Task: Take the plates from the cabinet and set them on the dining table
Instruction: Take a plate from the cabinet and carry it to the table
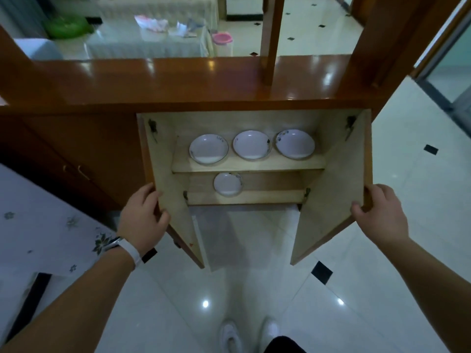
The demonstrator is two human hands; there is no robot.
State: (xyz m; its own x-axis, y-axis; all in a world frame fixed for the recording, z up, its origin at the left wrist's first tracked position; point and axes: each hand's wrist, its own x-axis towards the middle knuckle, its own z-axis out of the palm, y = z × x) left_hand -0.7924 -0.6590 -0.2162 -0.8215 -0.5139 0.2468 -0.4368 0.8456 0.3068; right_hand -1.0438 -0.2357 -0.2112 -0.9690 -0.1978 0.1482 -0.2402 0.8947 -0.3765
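Note:
The wooden cabinet (pixel 254 164) stands with both doors swung wide. Three white plates lie in a row on its upper shelf: left plate (pixel 208 149), middle plate (pixel 251 144), right plate (pixel 295 143). A smaller white plate (pixel 227 184) lies on the lower shelf. My left hand (pixel 142 217) grips the edge of the left door (pixel 173 200). My right hand (pixel 379 212) grips the edge of the right door (pixel 331 194). Neither hand touches a plate.
A table with a white flowered cloth (pixel 38 220) is at my left. The cabinet's glossy wooden top (pixel 178 77) carries a wooden post (pixel 271 39). Beyond it are a cloth-covered table (pixel 145 39) and a pink bowl (pixel 222 38). White tiled floor (pixel 254 289) lies underfoot.

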